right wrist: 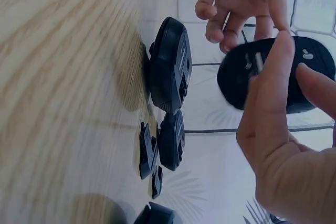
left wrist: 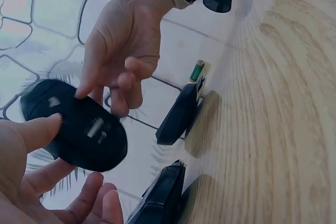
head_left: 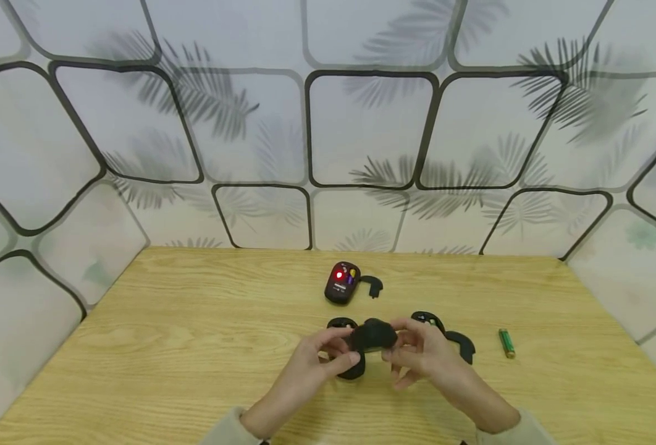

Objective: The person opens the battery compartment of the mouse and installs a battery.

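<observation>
A black computer mouse (head_left: 375, 334) is held up between both hands above the table, its underside with pale printing facing the left wrist view. My left hand (head_left: 319, 361) grips its left end, thumb on the underside (left wrist: 73, 124). My right hand (head_left: 425, 355) pinches the right end between thumb and index finger, the other fingers loosely curled. Below the held mouse a second black mouse (head_left: 351, 371) lies on the table, partly hidden by my left hand. Behind my right hand lies a third mouse (head_left: 428, 319), with a detached black cover (head_left: 462, 346) beside it.
Farther back, another overturned mouse (head_left: 339, 293) shows a red light and batteries in its bay, with its cover (head_left: 372, 284) at its right. A green battery (head_left: 507, 343) lies at the right. A patterned wall (head_left: 361, 130) borders the wooden table (head_left: 206, 309).
</observation>
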`<state>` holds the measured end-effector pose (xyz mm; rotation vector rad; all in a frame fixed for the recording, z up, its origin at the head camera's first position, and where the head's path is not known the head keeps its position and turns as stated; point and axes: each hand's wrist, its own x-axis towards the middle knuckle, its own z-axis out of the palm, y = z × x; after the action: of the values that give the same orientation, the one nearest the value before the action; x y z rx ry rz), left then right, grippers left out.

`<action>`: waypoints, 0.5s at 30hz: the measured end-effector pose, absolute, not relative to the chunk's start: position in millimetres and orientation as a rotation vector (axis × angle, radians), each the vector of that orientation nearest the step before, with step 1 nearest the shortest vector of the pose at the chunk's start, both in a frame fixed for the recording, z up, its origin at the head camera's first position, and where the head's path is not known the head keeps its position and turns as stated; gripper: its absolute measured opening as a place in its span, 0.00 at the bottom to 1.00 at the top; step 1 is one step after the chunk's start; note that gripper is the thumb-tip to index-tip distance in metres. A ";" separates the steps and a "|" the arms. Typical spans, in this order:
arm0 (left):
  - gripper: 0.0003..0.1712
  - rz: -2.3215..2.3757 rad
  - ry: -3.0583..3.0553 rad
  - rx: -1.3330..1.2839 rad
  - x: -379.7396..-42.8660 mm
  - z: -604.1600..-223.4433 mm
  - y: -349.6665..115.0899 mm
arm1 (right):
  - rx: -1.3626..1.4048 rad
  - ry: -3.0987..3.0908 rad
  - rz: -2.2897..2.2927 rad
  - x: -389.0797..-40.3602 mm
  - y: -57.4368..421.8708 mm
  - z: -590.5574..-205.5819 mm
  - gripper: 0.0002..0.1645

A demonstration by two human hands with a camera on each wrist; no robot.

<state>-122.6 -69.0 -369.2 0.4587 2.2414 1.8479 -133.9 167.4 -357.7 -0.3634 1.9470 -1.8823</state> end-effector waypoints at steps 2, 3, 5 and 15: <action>0.19 1.835 2.260 0.477 -122.1 -369.3 -68.4 | -0.378 1.986 -1.828 -133.8 167.1 -357.6 0.18; 0.20 1.852 2.233 0.478 -121.9 -369.4 -68.0 | -0.386 2.006 -1.800 -133.9 166.7 -357.7 0.15; 0.21 1.902 2.160 0.485 -121.7 -369.4 -67.1 | -0.414 2.043 -1.767 -133.9 165.6 -357.9 0.13; 0.35 1.973 1.895 0.500 -119.5 -369.1 -66.9 | -0.557 1.896 -1.893 -128.6 162.9 -357.4 0.41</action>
<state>-119.5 -66.9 -369.1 0.4998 1.8950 1.9727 -128.6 162.9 -357.4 -0.5573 1.8961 -1.8933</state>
